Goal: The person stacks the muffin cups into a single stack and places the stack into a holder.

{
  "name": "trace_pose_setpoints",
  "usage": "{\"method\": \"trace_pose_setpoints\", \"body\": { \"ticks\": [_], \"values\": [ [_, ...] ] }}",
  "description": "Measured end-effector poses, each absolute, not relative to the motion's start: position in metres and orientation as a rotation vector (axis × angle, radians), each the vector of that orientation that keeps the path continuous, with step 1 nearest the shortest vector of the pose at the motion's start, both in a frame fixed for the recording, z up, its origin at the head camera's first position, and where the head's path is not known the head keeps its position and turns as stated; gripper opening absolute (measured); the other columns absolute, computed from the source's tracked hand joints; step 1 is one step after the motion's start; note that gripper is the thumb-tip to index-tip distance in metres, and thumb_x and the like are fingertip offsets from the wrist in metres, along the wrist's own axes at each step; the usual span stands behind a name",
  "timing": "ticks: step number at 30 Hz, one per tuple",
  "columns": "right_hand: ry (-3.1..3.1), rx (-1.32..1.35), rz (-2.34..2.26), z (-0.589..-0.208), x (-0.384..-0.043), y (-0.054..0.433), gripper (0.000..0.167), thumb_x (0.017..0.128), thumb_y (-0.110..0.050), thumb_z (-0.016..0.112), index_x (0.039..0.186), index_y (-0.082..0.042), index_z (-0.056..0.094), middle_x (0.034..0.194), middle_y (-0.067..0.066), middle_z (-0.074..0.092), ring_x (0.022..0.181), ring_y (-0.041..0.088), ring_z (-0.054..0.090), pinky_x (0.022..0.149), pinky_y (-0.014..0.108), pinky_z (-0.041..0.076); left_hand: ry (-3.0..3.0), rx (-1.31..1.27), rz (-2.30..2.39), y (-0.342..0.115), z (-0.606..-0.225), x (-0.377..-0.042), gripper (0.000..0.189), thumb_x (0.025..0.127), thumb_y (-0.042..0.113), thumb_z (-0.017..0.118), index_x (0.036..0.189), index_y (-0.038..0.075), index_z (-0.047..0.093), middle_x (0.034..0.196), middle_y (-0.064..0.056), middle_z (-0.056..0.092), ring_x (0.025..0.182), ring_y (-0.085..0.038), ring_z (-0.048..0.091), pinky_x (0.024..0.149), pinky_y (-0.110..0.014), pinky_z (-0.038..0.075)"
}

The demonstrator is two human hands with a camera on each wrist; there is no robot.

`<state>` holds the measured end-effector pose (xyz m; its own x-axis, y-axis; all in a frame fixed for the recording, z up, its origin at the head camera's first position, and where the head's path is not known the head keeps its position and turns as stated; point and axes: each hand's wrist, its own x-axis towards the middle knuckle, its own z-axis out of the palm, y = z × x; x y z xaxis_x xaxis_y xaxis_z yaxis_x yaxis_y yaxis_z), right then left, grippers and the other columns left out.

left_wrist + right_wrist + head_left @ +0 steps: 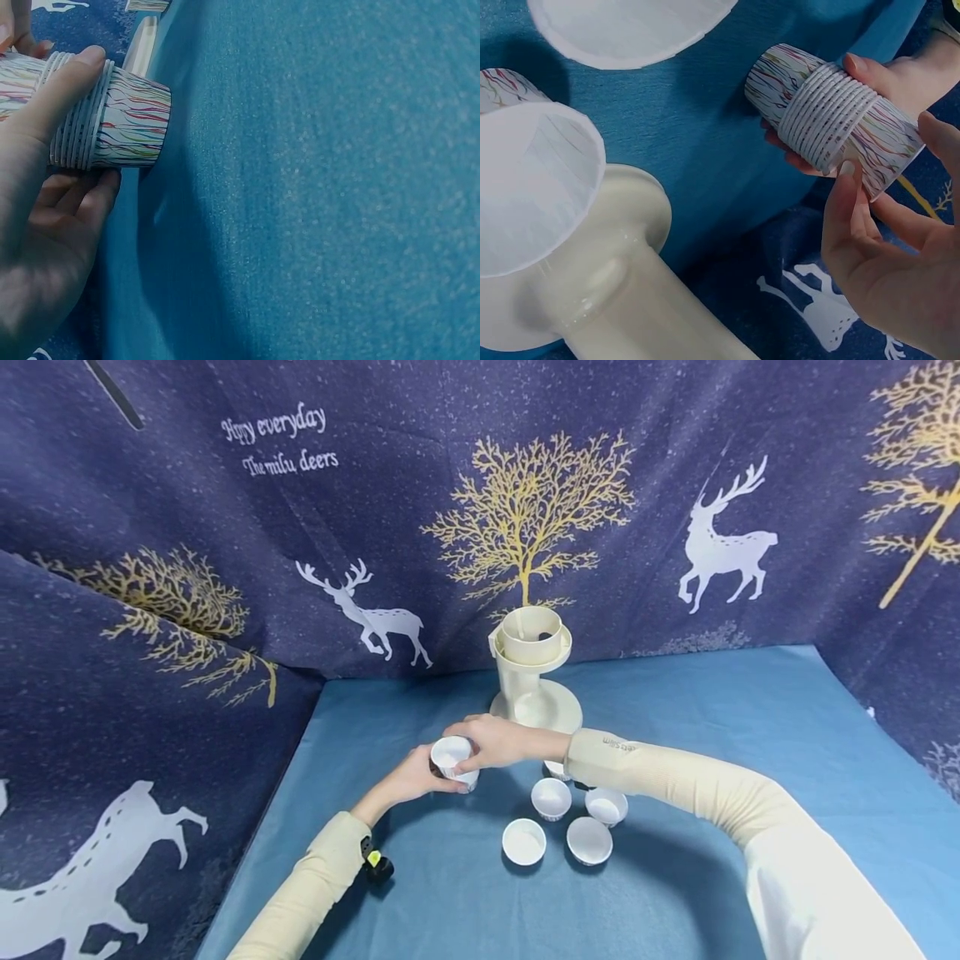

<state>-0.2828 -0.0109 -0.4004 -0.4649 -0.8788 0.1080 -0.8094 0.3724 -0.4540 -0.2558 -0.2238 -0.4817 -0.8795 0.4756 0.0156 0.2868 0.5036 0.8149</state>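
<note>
A stack of paper cups [135, 120] with colourful wavy stripes is held over the blue cloth, several white rims packed close together. My left hand [411, 777] grips the stack around its rims, the thumb on one side and fingers on the other. At the mouth end, my right hand [495, 741] pinches the uppermost cup [891, 142], which stands out well beyond the packed rims. In the head view the white inside of that cup faces up. Both hands are left of a cream-coloured stand [516, 681] with a round base.
Several separate paper cups stand mouth up on the blue cloth [675, 693], right of the hands; one white cup [524, 842] is nearest the front. The stand carries a ring-shaped top [532, 649]. Behind the table hangs a dark blue curtain [375, 510] printed with deer and trees.
</note>
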Motion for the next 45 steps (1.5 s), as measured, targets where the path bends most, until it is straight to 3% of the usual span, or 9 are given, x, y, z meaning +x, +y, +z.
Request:
{"method": "trace_pose_setpoints", "body": {
  "ticks": [5, 15, 38, 45],
  "values": [
    [2.512, -1.505, -0.644, -0.4016, -0.2832, -0.0113, 0.044, 0.083, -0.028, 0.076, 0.121, -0.009, 0.063, 0.106, 0.006, 0.067, 0.089, 0.016, 0.059, 0.077, 0.028, 0.049, 2.529, 0.661, 1.322, -0.2236, -0.4832, -0.2555, 0.054, 0.076, 0.020, 0.083, 0.122, 0.007, 0.058, 0.114, -0.011, 0.066, 0.091, -0.015, 0.061, 0.072, -0.027, 0.052],
    [2.540, -1.497, -0.471, -0.4059, -0.2848, -0.0122, 0.045, 0.080, -0.027, 0.079, 0.119, -0.011, 0.064, 0.108, 0.004, 0.067, 0.097, 0.018, 0.057, 0.080, 0.029, 0.050, 2.471, 0.652, 1.352, -0.2229, -0.4823, -0.2572, 0.065, 0.076, 0.018, 0.083, 0.133, 0.010, 0.053, 0.122, -0.008, 0.063, 0.109, -0.017, 0.062, 0.089, -0.026, 0.051],
    [2.574, -1.419, -0.351, -0.4097, -0.2814, -0.0111, 0.043, 0.084, -0.030, 0.075, 0.121, -0.012, 0.065, 0.108, 0.000, 0.069, 0.095, 0.015, 0.055, 0.078, 0.029, 0.048, 2.478, 0.642, 1.327, -0.2233, -0.4816, -0.2578, 0.056, 0.077, 0.022, 0.082, 0.127, 0.013, 0.058, 0.116, -0.006, 0.065, 0.102, -0.017, 0.062, 0.085, -0.025, 0.052],
    [2.593, -1.417, -0.327, -0.4062, -0.2806, -0.0088, 0.053, 0.085, -0.033, 0.074, 0.128, -0.005, 0.059, 0.116, 0.005, 0.067, 0.098, 0.018, 0.057, 0.077, 0.029, 0.050, 2.479, 0.642, 1.320, -0.2241, -0.4818, -0.2592, 0.059, 0.077, 0.024, 0.082, 0.130, 0.014, 0.057, 0.115, -0.005, 0.066, 0.101, -0.016, 0.063, 0.086, -0.026, 0.052]
  ]
}}
